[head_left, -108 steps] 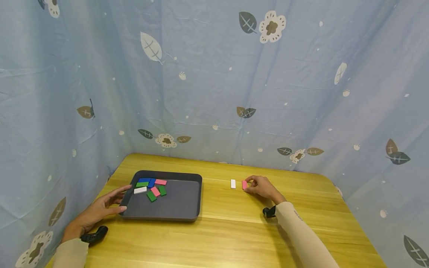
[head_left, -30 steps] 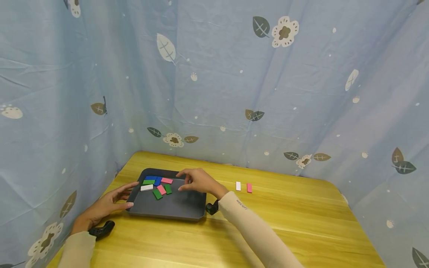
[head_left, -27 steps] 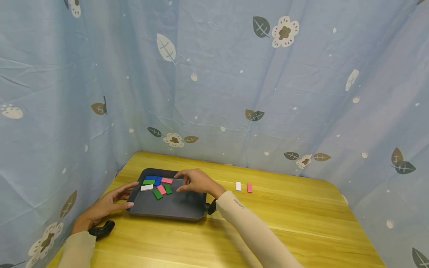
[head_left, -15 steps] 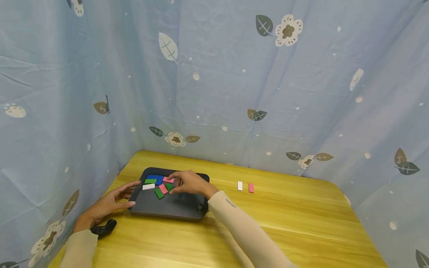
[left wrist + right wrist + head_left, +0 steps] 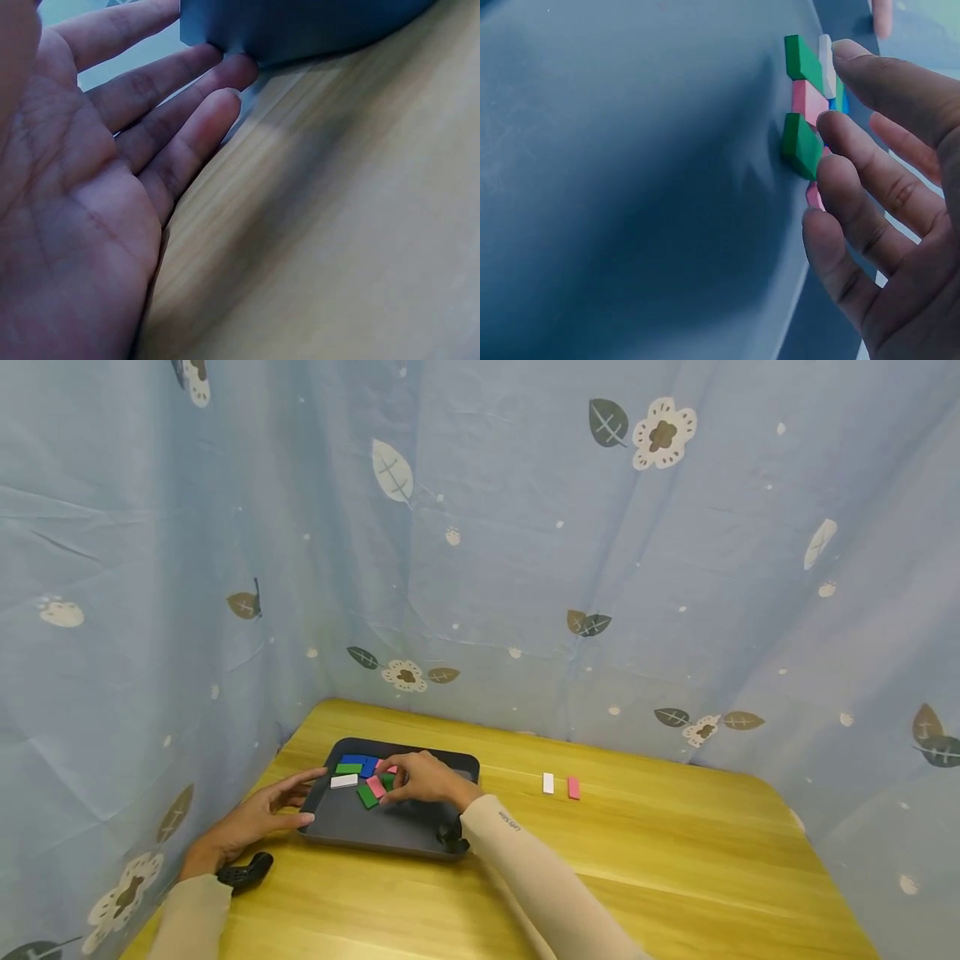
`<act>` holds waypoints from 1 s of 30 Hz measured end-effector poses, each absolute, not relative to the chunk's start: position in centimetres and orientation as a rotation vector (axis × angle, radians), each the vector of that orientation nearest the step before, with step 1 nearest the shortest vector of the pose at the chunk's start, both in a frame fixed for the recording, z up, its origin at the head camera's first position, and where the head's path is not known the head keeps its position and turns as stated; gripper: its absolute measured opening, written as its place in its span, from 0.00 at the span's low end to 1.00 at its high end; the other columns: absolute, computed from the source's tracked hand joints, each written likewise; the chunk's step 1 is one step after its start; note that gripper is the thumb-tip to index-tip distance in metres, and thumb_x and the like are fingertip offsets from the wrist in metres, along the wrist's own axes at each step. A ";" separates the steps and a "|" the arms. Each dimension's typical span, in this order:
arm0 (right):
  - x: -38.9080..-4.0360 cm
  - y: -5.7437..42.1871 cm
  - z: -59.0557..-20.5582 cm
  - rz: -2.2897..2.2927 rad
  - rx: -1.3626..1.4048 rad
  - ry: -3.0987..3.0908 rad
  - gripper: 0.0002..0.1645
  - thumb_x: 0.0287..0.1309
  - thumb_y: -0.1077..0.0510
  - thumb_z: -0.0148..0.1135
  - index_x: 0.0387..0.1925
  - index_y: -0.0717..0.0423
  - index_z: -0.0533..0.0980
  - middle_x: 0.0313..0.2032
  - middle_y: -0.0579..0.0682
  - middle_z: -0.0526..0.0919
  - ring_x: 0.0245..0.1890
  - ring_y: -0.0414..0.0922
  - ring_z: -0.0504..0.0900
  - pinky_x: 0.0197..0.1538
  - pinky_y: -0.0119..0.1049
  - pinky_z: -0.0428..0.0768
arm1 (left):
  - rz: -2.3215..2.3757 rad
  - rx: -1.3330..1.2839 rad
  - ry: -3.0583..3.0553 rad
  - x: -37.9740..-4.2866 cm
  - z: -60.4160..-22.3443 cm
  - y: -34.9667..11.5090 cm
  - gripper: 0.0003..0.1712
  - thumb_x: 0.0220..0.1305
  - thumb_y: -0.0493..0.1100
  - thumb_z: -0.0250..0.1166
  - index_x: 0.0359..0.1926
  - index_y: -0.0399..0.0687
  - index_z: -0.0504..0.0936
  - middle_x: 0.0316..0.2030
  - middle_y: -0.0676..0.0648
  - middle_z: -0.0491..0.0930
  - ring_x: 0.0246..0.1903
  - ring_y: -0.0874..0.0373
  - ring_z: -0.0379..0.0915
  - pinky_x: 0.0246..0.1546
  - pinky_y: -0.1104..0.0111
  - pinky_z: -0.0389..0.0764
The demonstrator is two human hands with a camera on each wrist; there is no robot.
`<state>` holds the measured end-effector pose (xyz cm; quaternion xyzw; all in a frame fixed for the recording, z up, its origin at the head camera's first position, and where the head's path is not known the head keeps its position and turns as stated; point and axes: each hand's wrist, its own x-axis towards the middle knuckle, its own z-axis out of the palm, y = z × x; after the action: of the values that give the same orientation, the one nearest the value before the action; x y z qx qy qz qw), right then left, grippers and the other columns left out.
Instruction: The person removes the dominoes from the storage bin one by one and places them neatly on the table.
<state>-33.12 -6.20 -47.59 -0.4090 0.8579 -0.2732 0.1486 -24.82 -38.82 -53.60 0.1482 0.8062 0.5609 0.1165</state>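
Note:
A dark grey tray lies on the wooden table. Inside its left half several small flat rectangular blocks are loosely bunched: blue, green, pink and a white block. My right hand hangs low over their right side, thumb and fingers apart and gently bent, hiding part of a green block and a pink one. In the right wrist view, the fingertips hover close beside a green block, with nothing between them. My left hand touches the tray's left rim with extended fingers.
To the right of the tray, a white block and a pink block lie side by side on the table. A blue patterned curtain surrounds the table's back and sides. Each wrist bears a black device.
My right hand first set the pink block beside the white one, let go, then came left over the tray and down toward the bunched blocks. My left hand stays at the rim.

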 end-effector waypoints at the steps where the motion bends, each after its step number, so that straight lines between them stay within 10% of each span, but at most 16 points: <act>1: -33.1 -6.2 -47.8 -0.788 -1.167 2.468 0.31 0.62 0.50 0.75 0.64 0.52 0.78 0.30 0.36 0.83 0.28 0.31 0.79 0.36 0.25 0.77 | 1.638 0.441 2.366 -24.8 -53.6 -38.8 0.41 0.73 0.40 0.65 0.81 0.56 0.58 0.75 0.35 0.57 0.64 0.36 0.60 0.54 0.50 0.73; 30: -34.2 -5.1 -49.2 -0.796 -0.961 2.465 0.29 0.59 0.52 0.77 0.61 0.51 0.79 0.29 0.41 0.84 0.27 0.35 0.80 0.34 0.28 0.76 | 1.649 0.465 2.387 -24.5 -53.8 -38.9 0.40 0.73 0.39 0.66 0.80 0.57 0.60 0.74 0.37 0.59 0.62 0.44 0.65 0.55 0.49 0.72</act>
<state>-34.19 -5.05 -49.25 -0.3414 0.8763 -0.2830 0.1881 -24.54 -38.89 -53.77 0.1573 0.8082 0.5584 0.1014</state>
